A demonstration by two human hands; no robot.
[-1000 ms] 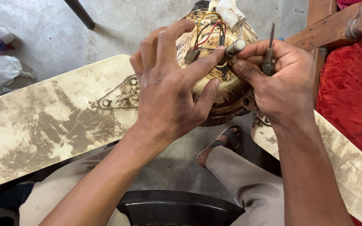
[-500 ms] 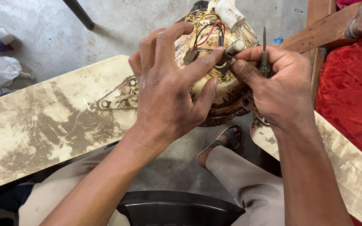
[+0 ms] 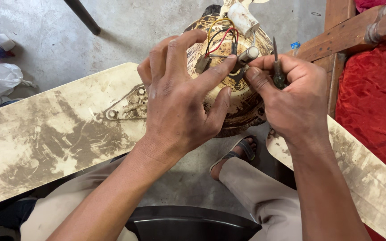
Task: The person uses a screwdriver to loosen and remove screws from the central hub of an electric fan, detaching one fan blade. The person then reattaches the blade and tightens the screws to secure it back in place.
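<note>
Left hand (image 3: 179, 102), fingers spread, lies over the top of a dirty ceiling-fan motor housing (image 3: 237, 96); its index finger and thumb reach toward a small grey cylindrical part (image 3: 248, 55) at the wiring, touching or nearly touching it, and the hand grips nothing outright. Right hand (image 3: 291, 96) is closed around a slim screwdriver (image 3: 276, 67), the shaft pointing upward between the fingers, while its thumb and forefinger pinch at the same cylindrical part. Red, yellow and black wires (image 3: 220, 38) loop across the housing top, just below a white cylindrical capacitor (image 3: 243, 18). The housing sits between the two hands, above the person's knees. A grimy, pale fan blade (image 3: 45, 143) extends left from the housing; a second blade (image 3: 371, 178) runs lower right. A wooden frame (image 3: 349, 38) with red cloth (image 3: 376, 98) stands at right. Concrete floor (image 3: 45, 35) lies beneath; a sandalled foot (image 3: 237, 154) rests on it.
</note>
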